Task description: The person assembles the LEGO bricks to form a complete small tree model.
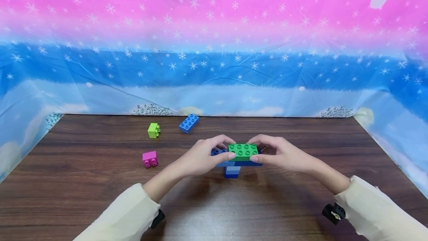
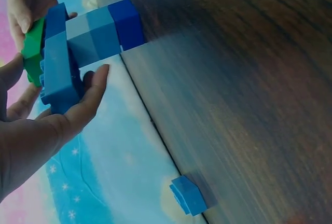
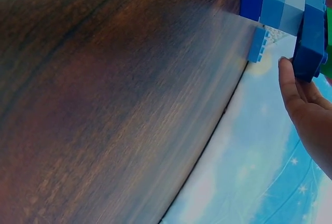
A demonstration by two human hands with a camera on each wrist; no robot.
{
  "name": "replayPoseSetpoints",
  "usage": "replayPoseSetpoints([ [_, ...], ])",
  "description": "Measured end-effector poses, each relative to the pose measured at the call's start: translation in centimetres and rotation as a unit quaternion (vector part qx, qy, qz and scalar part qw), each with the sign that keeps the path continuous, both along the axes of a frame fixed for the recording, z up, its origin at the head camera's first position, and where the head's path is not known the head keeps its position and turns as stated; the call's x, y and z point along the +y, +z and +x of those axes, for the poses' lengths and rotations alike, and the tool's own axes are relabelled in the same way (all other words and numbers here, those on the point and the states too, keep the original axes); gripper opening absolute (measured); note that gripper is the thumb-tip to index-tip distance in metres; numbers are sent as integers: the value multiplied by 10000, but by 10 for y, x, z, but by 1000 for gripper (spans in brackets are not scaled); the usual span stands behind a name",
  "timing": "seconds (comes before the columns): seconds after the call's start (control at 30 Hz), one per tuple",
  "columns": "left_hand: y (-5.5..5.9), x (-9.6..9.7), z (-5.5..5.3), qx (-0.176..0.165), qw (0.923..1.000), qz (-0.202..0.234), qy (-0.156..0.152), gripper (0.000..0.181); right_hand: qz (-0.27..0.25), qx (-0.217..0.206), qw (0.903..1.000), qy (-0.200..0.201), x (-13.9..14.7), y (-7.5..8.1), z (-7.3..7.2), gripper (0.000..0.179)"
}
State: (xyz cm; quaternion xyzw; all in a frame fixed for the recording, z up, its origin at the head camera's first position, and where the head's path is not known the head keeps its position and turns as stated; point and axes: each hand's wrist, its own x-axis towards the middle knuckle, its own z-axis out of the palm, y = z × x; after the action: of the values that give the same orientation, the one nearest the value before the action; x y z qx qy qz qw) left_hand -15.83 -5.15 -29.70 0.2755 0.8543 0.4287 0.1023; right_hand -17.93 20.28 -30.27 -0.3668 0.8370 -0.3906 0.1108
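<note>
Left hand [image 1: 202, 157], centre of head view: thumb on the near left corner of the green brick [image 1: 243, 152], other fingers curled in behind, so it pinches that end, opened only about as far as the brick needs. Right hand [image 1: 284, 154] does the same at the other end, thumb on near right corner, fingers round the back. Green brick sits studs up, just right of & below frame centre, on top of the blue crosspiece [image 1: 247, 163]; can't tell if it's pushed fully down. Crosspiece = 2 blue bricks end to end, lighter one L, darker one R, w/ studs showing past the green one's left end. Under its middle, a short column [image 1: 232, 170] in 3 blues, palest at top, darkest at base, upright on the brown table [image 1: 83, 196]. Further out, left of centre: loose blue brick [image 1: 189, 123] studs up nr the back edge, lime brick [image 1: 153, 131] on its side w/ studs facing R, pink brick [image 1: 149, 158] below that. Pink-&-blue snowflake cloth [image 1: 214, 66] fills upper frame; cream sleeves [image 1: 123, 215] in bottom corners
</note>
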Motion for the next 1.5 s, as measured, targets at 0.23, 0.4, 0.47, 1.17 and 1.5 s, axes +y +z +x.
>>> replayPoseSetpoints([
  [0.23,-2,1,0,70,9998,75,142,27,-35,-12,10000,49,-1,0,-1,27],
  [0.4,-3,2,1,172,9995,54,241,26,-44,-50,9999,100,-2,1,-2,25],
  [0.47,-4,3,1,209,9995,52,238,26,-35,-28,9999,115,-2,1,-2,24],
  [1.17,-6,4,0,434,9989,80,156,27,25,-76,9999,93,-1,1,-3,24],
  [1.5,-6,3,2,309,9992,175,191,28,91,71,9999,76,-2,2,-4,23],
])
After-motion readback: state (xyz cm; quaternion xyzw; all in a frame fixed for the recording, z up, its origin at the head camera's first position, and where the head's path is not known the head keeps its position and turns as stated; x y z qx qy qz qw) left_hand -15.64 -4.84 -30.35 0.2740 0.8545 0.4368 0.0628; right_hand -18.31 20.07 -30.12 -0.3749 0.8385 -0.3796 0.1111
